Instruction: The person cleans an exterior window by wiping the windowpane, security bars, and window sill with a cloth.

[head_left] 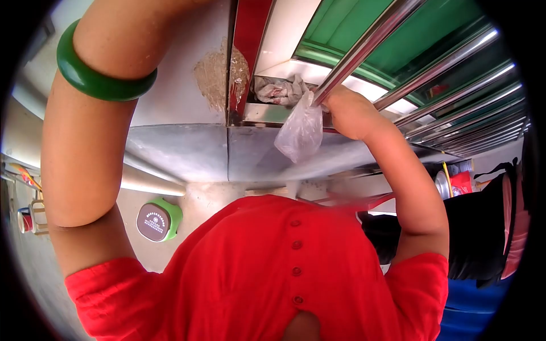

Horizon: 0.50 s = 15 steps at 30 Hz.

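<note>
My right hand [354, 115] is at the window ledge, bent at the wrist, beside the lower end of a shiny metal bar [364, 48]. Its fingers are hidden behind the bar, so their grip does not show. Close to those hidden fingers, a clear, crumpled plastic bag [301, 132] hangs down over the ledge's edge. Whether the hand touches the bag is unclear. A wad of stained, crumpled whitish material [280, 91] lies on the ledge behind the bag. My left arm, wearing a green bangle [105, 79], is raised, and the left hand is beyond the top edge.
More metal bars [449, 65] run across green-framed window panes [364, 34] at upper right. A green stool [159, 220] with a dark top stands on the floor at lower left. Dark clothing [475, 227] hangs at right. The wall [176, 68] has a rough brown patch.
</note>
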Tool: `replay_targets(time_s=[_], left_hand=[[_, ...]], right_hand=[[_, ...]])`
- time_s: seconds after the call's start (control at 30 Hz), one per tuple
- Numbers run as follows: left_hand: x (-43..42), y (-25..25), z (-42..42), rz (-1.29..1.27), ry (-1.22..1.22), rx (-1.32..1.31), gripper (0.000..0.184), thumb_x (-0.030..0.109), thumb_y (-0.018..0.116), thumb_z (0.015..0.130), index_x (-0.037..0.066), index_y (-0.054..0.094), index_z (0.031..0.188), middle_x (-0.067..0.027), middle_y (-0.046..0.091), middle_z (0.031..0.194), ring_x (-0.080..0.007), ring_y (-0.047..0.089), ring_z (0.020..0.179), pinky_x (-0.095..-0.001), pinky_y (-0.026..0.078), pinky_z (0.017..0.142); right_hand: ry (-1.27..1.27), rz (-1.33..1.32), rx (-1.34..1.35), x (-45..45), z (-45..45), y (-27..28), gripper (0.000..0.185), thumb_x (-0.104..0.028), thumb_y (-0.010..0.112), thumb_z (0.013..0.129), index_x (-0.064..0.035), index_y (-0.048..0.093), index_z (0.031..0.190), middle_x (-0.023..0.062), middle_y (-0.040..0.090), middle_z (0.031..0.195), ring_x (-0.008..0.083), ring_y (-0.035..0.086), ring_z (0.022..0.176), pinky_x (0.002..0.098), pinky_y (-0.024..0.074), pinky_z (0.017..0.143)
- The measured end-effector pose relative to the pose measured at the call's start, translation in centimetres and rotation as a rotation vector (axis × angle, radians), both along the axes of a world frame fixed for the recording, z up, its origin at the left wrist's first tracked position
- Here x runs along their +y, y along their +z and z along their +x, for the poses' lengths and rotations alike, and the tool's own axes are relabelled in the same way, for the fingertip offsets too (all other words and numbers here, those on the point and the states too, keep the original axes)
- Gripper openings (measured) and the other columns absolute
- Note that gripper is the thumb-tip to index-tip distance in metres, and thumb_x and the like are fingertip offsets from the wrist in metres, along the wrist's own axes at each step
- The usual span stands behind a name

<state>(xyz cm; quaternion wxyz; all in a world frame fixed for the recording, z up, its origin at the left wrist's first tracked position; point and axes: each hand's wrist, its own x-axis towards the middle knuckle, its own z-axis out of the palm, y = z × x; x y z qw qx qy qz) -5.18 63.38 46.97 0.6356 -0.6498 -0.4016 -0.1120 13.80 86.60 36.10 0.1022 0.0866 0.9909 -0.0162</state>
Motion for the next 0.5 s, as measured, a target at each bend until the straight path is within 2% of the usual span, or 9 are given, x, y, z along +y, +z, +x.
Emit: replay_targets(time_s=[0.07,0.17,0.2,0.23,0.3,0.33,0.37,0.47,0.5], left_hand=[[0.0,-0.6,-0.2,0.005,-0.01,-0.027,0.015,0.0,0.059,0.075,0.0,0.058,0.09,-0.0137,0.056,0.097,-0.0325,0.054,0.095,-0.0385,0.048,0.082],[-0.1,-1.2,-0.4,0.01,-0.017,-0.048,0.015,0.0,0.059,0.075,0.0,0.058,0.09,-0.0137,0.056,0.097,-0.0324,0.054,0.095,-0.0385,0.048,0.082],[-0.1,-1.3,-0.6,0.009,-0.027,-0.054,0.015,0.0,0.059,0.075,0.0,0.058,0.09,-0.0137,0.056,0.097,-0.0324,0.054,0.095,-0.0385,0.048,0.082],[-0.1,-1.4,-0.7,0.012,-0.034,-0.059,0.015,0.0,0.059,0.075,0.0,0.058,0.089,-0.0137,0.056,0.097,-0.0324,0.054,0.095,-0.0385,0.048,0.082],[0.0,-1.6,-0.9,0.026,-0.05,-0.063,0.015,0.0,0.059,0.075,0.0,0.058,0.089,-0.0136,0.056,0.096,-0.0323,0.054,0.095,-0.0386,0.048,0.081],[-0.1,-1.7,-1.1,0.026,-0.058,-0.066,0.014,0.0,0.059,0.075,0.0,0.058,0.089,-0.0136,0.056,0.096,-0.0323,0.054,0.095,-0.0386,0.048,0.081],[-0.2,-1.8,-1.2,0.027,-0.067,-0.069,0.014,0.0,0.059,0.075,0.0,0.058,0.089,-0.0136,0.056,0.096,-0.0323,0.054,0.095,-0.0386,0.048,0.081],[-0.3,-2.1,-1.3,0.022,-0.08,-0.071,0.014,0.0,0.059,0.075,0.0,0.059,0.089,-0.0136,0.056,0.096,-0.0322,0.055,0.094,-0.0386,0.048,0.081],[-0.4,-2.1,-1.3,0.018,-0.083,-0.073,0.014,0.0,0.059,0.075,0.0,0.059,0.089,-0.0136,0.056,0.096,-0.0322,0.055,0.094,-0.0386,0.048,0.081]], right_hand=[[-0.074,0.147,-0.035,-0.7,0.0,0.3,0.041,0.001,0.056,0.079,-0.0087,0.06,0.12,0.0179,0.059,0.118,0.0366,0.054,0.111,0.0404,0.0468,0.092],[0.036,0.123,0.019,0.1,-0.7,-0.8,0.033,-0.002,0.059,0.078,-0.0048,0.063,0.11,0.0193,0.062,0.108,0.0343,0.058,0.104,0.0403,0.0498,0.088],[0.001,0.09,0.01,0.9,-1.0,-1.1,0.036,-0.003,0.059,0.081,-0.0048,0.062,0.117,0.0151,0.064,0.111,0.0293,0.061,0.103,0.0361,0.0497,0.088],[-0.005,0.095,0.003,1.4,-1.2,-1.4,0.036,-0.003,0.059,0.081,-0.0048,0.062,0.117,0.0151,0.064,0.111,0.0293,0.061,0.103,0.0361,0.0497,0.088],[-0.197,-0.907,0.063,1.9,-1.1,-1.8,0.042,-0.003,0.057,0.084,-0.0059,0.058,0.126,0.0106,0.064,0.116,0.0214,0.06,0.105,0.0315,0.0477,0.091],[-0.263,-1.0,0.027,1.1,-1.4,-1.5,0.047,-0.002,0.055,0.088,-0.0079,0.053,0.134,0.0083,0.061,0.122,0.0159,0.057,0.108,0.0299,0.0449,0.094],[-0.273,-0.996,0.03,1.2,-1.9,-1.7,0.047,-0.002,0.055,0.088,-0.0079,0.053,0.134,0.0083,0.061,0.122,0.0159,0.057,0.108,0.0299,0.0449,0.094],[-0.188,-1.497,-0.002,2.1,-4.2,-3.0,0.049,-0.013,0.056,0.091,-0.0008,0.046,0.137,0.0116,0.052,0.135,0.0175,0.054,0.115,0.0321,0.0438,0.097],[-0.192,-1.495,-0.007,2.2,-5.2,-3.0,0.049,-0.013,0.056,0.091,-0.0008,0.046,0.137,0.0116,0.052,0.135,0.0175,0.054,0.115,0.0321,0.0438,0.097]])
